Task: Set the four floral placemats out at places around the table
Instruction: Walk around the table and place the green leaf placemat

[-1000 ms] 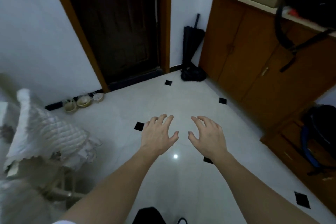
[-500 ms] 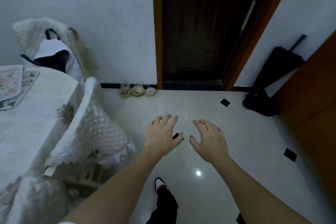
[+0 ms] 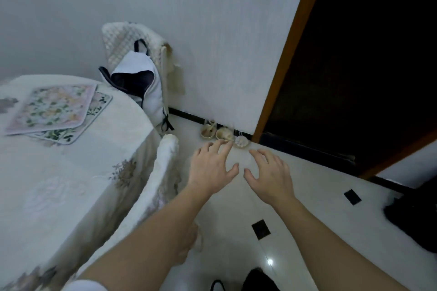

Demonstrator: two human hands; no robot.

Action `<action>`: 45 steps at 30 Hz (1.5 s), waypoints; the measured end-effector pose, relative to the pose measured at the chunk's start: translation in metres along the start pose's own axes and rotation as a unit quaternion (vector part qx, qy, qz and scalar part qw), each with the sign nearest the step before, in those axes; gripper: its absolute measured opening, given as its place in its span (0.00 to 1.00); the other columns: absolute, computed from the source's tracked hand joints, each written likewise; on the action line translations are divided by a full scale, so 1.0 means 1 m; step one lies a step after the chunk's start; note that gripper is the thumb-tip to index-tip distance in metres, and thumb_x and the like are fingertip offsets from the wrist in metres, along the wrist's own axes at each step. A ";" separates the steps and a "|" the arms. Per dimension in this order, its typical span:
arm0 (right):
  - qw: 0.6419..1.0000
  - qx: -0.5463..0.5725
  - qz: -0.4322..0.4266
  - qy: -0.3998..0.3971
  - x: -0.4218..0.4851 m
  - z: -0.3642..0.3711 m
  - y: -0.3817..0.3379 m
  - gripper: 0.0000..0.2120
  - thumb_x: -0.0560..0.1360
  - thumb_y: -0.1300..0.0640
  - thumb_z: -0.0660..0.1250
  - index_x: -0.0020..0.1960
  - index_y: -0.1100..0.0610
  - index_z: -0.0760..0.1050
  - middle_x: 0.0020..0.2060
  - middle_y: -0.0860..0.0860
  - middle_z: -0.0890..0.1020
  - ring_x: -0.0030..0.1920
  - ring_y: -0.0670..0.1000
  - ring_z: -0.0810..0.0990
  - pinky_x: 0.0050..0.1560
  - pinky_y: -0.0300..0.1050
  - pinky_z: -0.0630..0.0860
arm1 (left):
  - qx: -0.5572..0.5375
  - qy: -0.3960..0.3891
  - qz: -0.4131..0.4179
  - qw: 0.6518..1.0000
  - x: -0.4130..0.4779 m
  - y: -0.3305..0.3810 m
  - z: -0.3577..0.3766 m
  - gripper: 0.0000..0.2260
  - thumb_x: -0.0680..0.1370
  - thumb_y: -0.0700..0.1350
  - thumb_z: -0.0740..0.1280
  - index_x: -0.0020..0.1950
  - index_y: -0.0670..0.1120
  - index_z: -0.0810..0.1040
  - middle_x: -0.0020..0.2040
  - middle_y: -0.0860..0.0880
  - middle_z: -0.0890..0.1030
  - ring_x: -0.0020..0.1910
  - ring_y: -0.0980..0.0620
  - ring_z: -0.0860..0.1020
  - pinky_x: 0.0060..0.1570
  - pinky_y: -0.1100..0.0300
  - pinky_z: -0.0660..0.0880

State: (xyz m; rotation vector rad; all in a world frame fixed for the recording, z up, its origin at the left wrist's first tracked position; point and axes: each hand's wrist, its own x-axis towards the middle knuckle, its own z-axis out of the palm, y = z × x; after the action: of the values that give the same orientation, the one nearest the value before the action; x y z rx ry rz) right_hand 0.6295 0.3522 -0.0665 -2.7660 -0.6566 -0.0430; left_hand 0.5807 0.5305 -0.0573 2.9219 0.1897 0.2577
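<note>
A stack of floral placemats (image 3: pixel 50 108) lies on the round table (image 3: pixel 47 172), which wears a pale embroidered cloth, at the left of the head view. The top mat is pinkish with flowers, and a second mat's corner (image 3: pixel 94 111) pokes out beneath it to the right. My left hand (image 3: pixel 211 168) and my right hand (image 3: pixel 272 172) hover side by side over the floor, right of the table. Both are empty with fingers spread. Neither hand touches the mats or the table.
A chair with a quilted white cover (image 3: pixel 163 172) stands against the table just left of my left hand. Another covered chair (image 3: pixel 132 42) holds a white bag (image 3: pixel 139 82) by the wall. Three small bowls (image 3: pixel 223 133) sit at the baseboard beside a dark doorway (image 3: pixel 366 66).
My view has swung left, bringing the table and the placemats fully into sight. My hands stay open and empty in front of me, now nearer the table's edge.
</note>
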 end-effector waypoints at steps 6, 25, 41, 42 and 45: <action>0.994 0.030 -0.107 -0.023 0.114 0.030 -0.051 0.28 0.75 0.42 0.62 0.72 0.51 0.71 0.66 0.51 0.76 0.65 0.54 0.74 0.65 0.56 0.70 | 0.019 0.024 -0.113 0.993 0.042 -0.082 -0.008 0.29 0.75 0.63 0.58 0.73 0.52 0.69 0.70 0.50 0.75 0.66 0.46 0.72 0.61 0.49 0.72; 0.913 0.075 -0.371 -0.156 0.394 0.123 -0.231 0.25 0.75 0.43 0.63 0.68 0.53 0.73 0.62 0.52 0.77 0.63 0.56 0.75 0.62 0.57 0.72 | 0.019 0.058 -0.491 0.869 0.128 -0.285 -0.026 0.27 0.76 0.62 0.58 0.73 0.53 0.69 0.70 0.51 0.74 0.65 0.43 0.73 0.58 0.47 0.75; 0.870 0.068 -0.453 -0.183 0.424 0.190 -0.378 0.27 0.75 0.44 0.64 0.72 0.52 0.71 0.67 0.53 0.75 0.67 0.56 0.72 0.66 0.58 0.69 | -0.089 0.149 -0.661 0.730 0.066 -0.405 -0.029 0.24 0.77 0.59 0.63 0.72 0.53 0.70 0.69 0.48 0.75 0.62 0.41 0.74 0.55 0.48 0.74; 0.865 0.071 -0.460 -0.186 0.432 0.196 -0.388 0.27 0.75 0.44 0.64 0.72 0.52 0.71 0.67 0.53 0.75 0.67 0.56 0.72 0.66 0.58 0.69 | -0.097 0.156 -0.669 0.720 0.067 -0.415 -0.028 0.24 0.77 0.59 0.63 0.71 0.53 0.71 0.69 0.48 0.75 0.61 0.41 0.74 0.55 0.48 0.73; 0.849 0.071 -0.487 -0.192 0.462 0.222 -0.424 0.26 0.76 0.44 0.63 0.71 0.52 0.72 0.66 0.53 0.76 0.66 0.56 0.74 0.65 0.57 0.70 | -0.111 0.167 -0.696 0.689 0.077 -0.455 -0.026 0.25 0.76 0.60 0.63 0.71 0.52 0.71 0.68 0.46 0.76 0.61 0.41 0.74 0.55 0.48 0.73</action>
State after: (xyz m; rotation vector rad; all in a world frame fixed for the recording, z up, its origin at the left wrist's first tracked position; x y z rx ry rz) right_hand 0.8464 0.9792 -0.1151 -2.0136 -1.9951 0.3329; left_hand 0.6008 0.9886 -0.1162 1.6819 2.0361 0.4471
